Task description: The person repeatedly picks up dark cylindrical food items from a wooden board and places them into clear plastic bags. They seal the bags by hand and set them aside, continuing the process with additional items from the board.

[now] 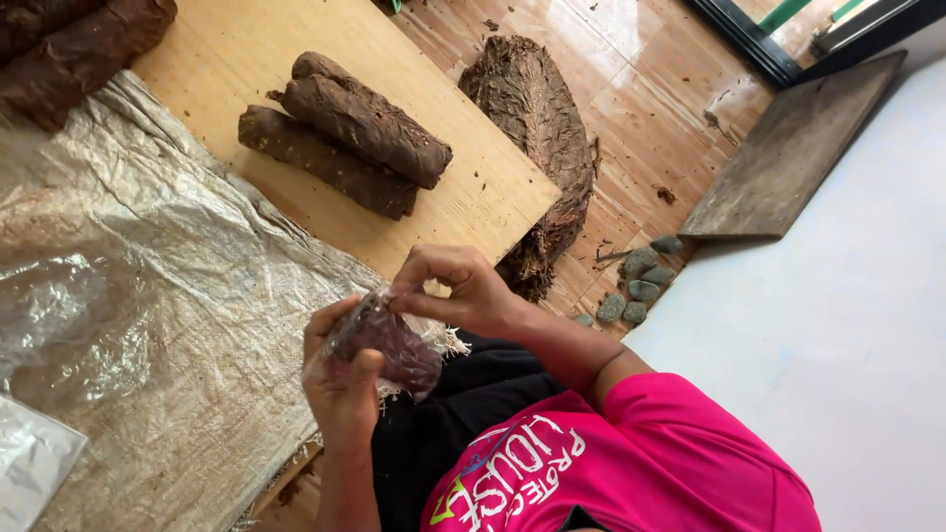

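Bright, even daylight, soft shadows, glare on the plastic sheet [59, 325] — sharp focus, frame tilted

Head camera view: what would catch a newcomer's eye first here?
Near the bottom centre, two hands, the left hand and right hand, hold a dark brown leaf bundle in clear plastic wrap. Above them, three dark brown rolled leaf bundles lie stacked on a pale wooden board.

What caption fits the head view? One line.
Left hand cradles a plastic-wrapped brown roll while right hand pinches the wrap, three rolls on the board.
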